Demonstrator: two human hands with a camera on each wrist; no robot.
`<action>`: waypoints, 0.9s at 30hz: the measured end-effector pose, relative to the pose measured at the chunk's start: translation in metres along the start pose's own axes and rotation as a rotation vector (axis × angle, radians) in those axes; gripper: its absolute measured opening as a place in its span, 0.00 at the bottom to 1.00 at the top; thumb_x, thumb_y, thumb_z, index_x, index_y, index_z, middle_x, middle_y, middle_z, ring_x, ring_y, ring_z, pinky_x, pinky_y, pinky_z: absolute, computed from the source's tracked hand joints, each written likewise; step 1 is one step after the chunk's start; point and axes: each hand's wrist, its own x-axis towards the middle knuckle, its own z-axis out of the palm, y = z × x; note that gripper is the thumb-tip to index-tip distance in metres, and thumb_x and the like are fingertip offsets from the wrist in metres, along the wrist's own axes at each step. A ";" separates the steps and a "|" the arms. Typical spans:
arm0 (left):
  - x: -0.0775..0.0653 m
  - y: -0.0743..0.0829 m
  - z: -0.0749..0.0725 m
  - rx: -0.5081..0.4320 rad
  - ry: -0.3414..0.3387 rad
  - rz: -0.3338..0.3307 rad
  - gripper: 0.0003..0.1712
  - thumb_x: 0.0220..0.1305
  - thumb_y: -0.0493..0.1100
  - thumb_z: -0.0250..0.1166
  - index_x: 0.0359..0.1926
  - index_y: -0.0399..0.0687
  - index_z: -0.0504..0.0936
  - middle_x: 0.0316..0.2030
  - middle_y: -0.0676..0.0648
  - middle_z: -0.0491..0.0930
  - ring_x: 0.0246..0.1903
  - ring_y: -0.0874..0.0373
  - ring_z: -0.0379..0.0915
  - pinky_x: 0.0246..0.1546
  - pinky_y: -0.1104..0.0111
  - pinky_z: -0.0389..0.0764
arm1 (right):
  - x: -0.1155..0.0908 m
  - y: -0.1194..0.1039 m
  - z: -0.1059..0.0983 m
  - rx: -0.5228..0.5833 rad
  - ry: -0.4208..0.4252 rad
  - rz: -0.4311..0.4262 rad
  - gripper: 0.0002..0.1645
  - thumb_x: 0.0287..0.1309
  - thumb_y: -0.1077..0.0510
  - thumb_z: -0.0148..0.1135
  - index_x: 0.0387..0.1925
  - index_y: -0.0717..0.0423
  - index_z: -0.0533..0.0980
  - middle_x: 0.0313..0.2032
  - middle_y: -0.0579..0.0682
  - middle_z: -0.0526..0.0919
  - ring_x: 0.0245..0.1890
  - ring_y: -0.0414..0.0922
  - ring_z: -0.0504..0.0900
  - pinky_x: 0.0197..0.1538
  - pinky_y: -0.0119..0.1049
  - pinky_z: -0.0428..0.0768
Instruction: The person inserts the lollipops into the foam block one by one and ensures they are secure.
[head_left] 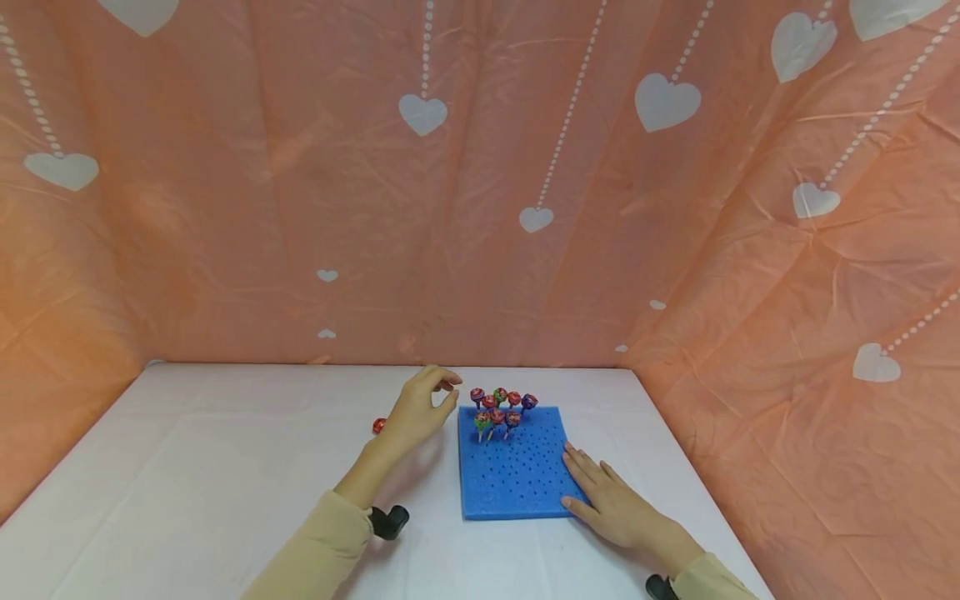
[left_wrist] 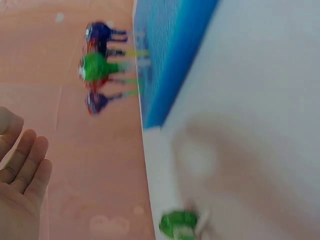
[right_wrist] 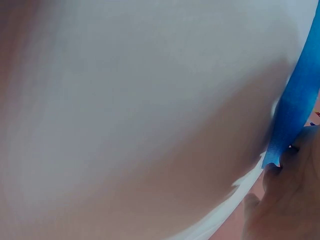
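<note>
A blue foam board [head_left: 517,483] dotted with holes lies on the white table. Several wrapped lollipops stand by their sticks in its far left part, among them a green one [left_wrist: 100,66] and a purple one [head_left: 529,402]. My left hand [head_left: 420,410] is raised just left of these lollipops, fingers loosely bent, with nothing seen in its grasp. My right hand [head_left: 611,500] rests with straight fingers on the board's right edge. Left of my left wrist, a red lollipop head [head_left: 379,426] shows on the table, partly hidden. A green-wrapped lollipop [left_wrist: 178,225] lies on the table in the left wrist view.
The white table [head_left: 225,467] reaches back to an orange curtain [head_left: 480,292] printed with white hearts, which also hangs along both sides. Black wrist mounts [head_left: 390,522] sit by the sleeves.
</note>
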 end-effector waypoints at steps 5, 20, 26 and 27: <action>-0.008 -0.015 -0.023 0.009 0.013 -0.012 0.10 0.66 0.30 0.67 0.48 0.37 0.84 0.45 0.42 0.82 0.44 0.48 0.82 0.50 0.51 0.84 | -0.001 -0.001 0.000 0.009 -0.007 0.007 0.48 0.78 0.31 0.42 0.82 0.58 0.50 0.83 0.53 0.46 0.81 0.58 0.47 0.78 0.64 0.48; -0.034 -0.061 -0.080 0.147 -0.064 -0.134 0.10 0.68 0.33 0.66 0.49 0.36 0.84 0.47 0.42 0.83 0.43 0.48 0.83 0.46 0.54 0.80 | -0.002 0.002 0.002 0.006 0.003 0.004 0.49 0.77 0.30 0.41 0.82 0.58 0.50 0.83 0.53 0.45 0.81 0.58 0.47 0.78 0.65 0.47; -0.043 -0.071 -0.090 0.173 -0.166 -0.185 0.10 0.67 0.33 0.66 0.48 0.33 0.83 0.46 0.38 0.83 0.41 0.46 0.82 0.45 0.51 0.83 | 0.000 0.000 0.000 0.007 0.005 0.002 0.49 0.77 0.31 0.42 0.82 0.58 0.50 0.83 0.53 0.46 0.81 0.58 0.47 0.78 0.65 0.48; -0.044 -0.072 -0.091 0.171 -0.189 -0.197 0.11 0.67 0.33 0.66 0.48 0.33 0.83 0.46 0.37 0.83 0.41 0.46 0.82 0.45 0.52 0.83 | 0.000 0.000 0.000 0.007 0.003 0.001 0.49 0.77 0.31 0.42 0.82 0.58 0.50 0.83 0.54 0.46 0.81 0.58 0.47 0.78 0.65 0.48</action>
